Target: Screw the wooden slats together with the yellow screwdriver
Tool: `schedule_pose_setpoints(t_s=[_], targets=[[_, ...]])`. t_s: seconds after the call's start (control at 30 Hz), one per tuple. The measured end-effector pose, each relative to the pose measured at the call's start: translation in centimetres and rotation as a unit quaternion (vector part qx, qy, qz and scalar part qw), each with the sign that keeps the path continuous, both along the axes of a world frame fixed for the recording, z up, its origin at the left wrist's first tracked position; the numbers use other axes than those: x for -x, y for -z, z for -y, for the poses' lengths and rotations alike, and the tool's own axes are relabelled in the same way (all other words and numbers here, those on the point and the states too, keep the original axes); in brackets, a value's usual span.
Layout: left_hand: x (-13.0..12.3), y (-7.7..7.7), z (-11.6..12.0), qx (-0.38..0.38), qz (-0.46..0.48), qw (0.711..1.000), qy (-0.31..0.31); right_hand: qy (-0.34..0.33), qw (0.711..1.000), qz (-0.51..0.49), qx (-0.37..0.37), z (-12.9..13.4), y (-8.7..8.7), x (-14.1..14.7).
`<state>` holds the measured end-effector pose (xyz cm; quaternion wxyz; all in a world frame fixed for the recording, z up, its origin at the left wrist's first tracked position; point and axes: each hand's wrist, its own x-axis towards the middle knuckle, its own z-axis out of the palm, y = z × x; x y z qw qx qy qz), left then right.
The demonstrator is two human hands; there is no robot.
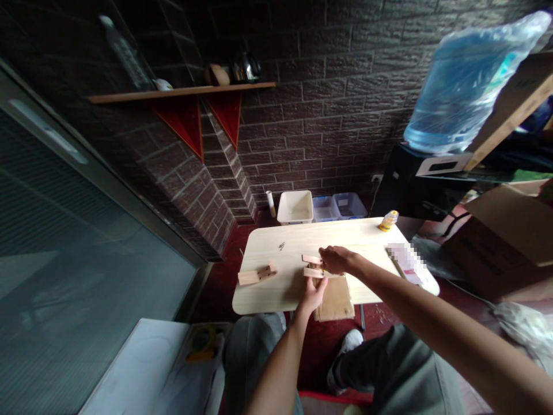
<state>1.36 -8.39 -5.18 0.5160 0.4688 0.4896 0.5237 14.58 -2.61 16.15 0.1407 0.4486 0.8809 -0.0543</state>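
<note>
My left hand (314,295) grips the near side of a small wooden assembly (313,272) with two light wooden bars lying side by side. Closed at the far right end of the same assembly is my right hand (337,259); whatever its fingers hold is too small and too covered to make out. To the left on the table, a separate wooden piece (254,275) with dark holes and a raised block at one end lies flat. A few small dark metal pieces, perhaps screws (281,246), lie beyond it. Under my hands, a flat brown sheet (334,300) overhangs the table's near edge.
The pale table (268,297) carries a yellow-capped bottle (389,221) at its far right corner and a blurred paper item (408,264) on the right. Behind it stand a white bin (295,207) and bluish bins (349,206). My knees are close to the near edge.
</note>
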Motion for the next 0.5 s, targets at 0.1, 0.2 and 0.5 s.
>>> schedule_pose_setpoints(t_s=[0.1, 0.2, 0.5], targets=[[0.0, -0.3, 0.1, -0.001, 0.001, 1.000, 0.002, 0.010, 0.999, 0.003, 0.033, 0.1, -0.4, 0.0], [0.0, -0.5, 0.2, 0.003, 0.002, 1.000, 0.005, 0.011, 0.998, 0.003, 0.057, 0.0, -0.6, 0.1], [-0.1, -0.3, 0.2, 0.012, 0.011, 1.000, 0.006, 0.022, 0.997, 0.017, 0.071, -0.5, -0.8, 1.2]])
